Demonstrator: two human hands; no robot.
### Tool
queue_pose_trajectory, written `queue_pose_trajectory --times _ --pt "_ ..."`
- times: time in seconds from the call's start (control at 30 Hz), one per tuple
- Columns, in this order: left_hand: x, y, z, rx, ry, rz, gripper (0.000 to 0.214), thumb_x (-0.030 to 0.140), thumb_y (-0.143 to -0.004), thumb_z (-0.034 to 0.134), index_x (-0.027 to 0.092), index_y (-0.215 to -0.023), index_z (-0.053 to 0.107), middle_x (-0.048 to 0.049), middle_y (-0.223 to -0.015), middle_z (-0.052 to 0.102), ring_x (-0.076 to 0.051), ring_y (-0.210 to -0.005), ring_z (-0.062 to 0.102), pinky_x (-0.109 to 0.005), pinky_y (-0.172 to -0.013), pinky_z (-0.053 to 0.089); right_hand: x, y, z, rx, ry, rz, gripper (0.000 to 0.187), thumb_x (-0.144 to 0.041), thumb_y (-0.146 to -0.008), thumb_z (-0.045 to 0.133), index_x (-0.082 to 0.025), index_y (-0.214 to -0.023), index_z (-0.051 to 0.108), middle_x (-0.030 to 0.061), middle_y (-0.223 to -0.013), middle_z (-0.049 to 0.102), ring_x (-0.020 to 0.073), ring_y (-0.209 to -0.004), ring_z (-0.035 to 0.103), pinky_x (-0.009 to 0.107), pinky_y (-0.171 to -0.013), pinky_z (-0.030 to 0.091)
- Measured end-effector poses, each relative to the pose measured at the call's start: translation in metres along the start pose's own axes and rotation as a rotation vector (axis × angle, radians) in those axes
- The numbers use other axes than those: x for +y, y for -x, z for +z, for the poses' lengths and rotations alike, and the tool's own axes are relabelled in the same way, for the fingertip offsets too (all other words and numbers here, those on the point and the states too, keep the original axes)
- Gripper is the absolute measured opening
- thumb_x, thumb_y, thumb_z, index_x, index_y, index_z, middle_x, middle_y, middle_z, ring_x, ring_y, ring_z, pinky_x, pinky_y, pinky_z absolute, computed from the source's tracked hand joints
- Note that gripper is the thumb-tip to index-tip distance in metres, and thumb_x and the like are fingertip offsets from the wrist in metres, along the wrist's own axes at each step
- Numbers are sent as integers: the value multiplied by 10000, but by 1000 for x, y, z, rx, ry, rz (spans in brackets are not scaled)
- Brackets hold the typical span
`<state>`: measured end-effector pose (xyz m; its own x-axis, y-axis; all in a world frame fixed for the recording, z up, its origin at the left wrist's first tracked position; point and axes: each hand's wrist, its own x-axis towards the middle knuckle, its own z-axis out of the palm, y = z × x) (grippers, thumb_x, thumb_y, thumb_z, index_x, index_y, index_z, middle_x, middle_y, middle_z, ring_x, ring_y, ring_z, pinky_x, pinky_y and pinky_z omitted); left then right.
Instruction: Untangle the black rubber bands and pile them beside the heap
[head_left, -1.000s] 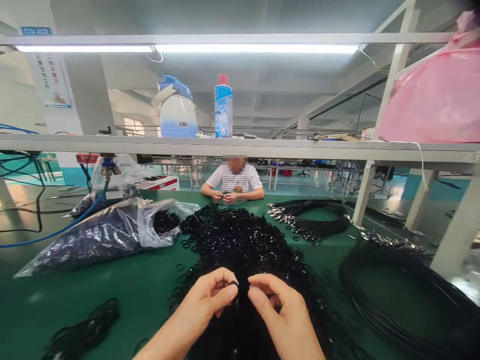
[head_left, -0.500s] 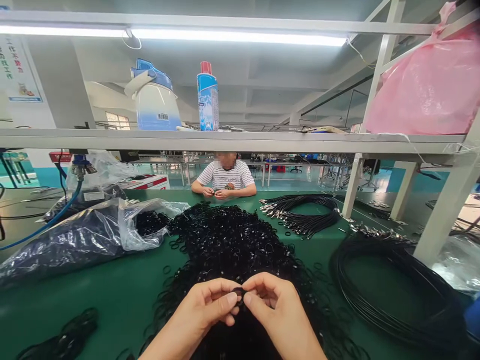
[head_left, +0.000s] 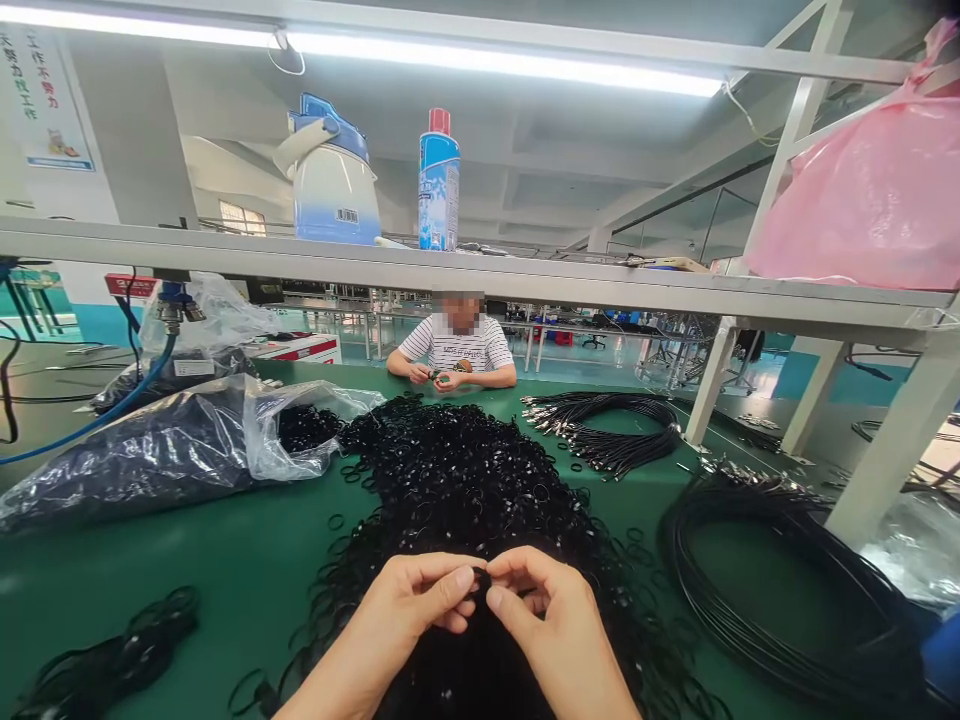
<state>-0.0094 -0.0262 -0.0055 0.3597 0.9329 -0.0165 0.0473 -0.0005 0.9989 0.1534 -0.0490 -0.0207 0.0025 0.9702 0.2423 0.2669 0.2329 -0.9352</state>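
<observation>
Head view: left hand (head_left: 409, 625) and right hand (head_left: 547, 630) brought together at the near edge of the green desk (head_left: 247, 560), thumbs and forefingers of both pinched on one small black rubber ring (head_left: 480, 580), held just above the big heap of black rings (head_left: 465, 490) spread down the desk's middle. Judged feather-light, soft and springy, likely to twist or slip from the fingertips, so best gripped on opposite sides of its rim rather than squeezed flat. Beside the heap, an open plastic bag of rings (head_left: 180, 450) toward the left edge, coiled black cable (head_left: 780, 590) toward the right, a co-worker (head_left: 454, 355) seated at the far edge.
</observation>
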Motion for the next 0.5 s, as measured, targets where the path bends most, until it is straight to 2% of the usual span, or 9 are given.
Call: queue_pose_trajectory --times 0.2,0.33,0.43,0.5 --pt "-1 -2 0 -23 -55 21 302 378 -765 644 200 -997 723 -48 -847 715 -151 -720 556 -252 -665 459 7 -1 3 -6 -156 33 88 -185 -727 614 -179 -808 648 37 -790 683 200 -759 635 274 -646 469" --pt "-8 -5 2 -6 -123 39 299 317 -704 693 189 -974 709 -56 -881 708 -189 -787 595 -283 -708 466 8 -1 3 30 -180 38 97 -173 -720 611 -172 -813 635 35 -771 670 196 -746 631 287 -672 479" --pt "-11 -5 7 18 -225 90 243 257 -717 655 179 -945 686 -54 -868 692 -199 -816 602 -301 -750 459 6 -1 4 25 -177 32 94 -159 -721 595 -173 -809 627 28 -774 665 191 -749 632 283 -674 481" --pt "-11 -4 10 50 -243 107 209 211 -715 626 183 -921 654 -34 -834 667 -180 -781 588 -282 -711 458 6 -1 5 25 -141 22 85 -157 -726 578 -177 -800 616 22 -775 660 186 -740 628 275 -656 477"
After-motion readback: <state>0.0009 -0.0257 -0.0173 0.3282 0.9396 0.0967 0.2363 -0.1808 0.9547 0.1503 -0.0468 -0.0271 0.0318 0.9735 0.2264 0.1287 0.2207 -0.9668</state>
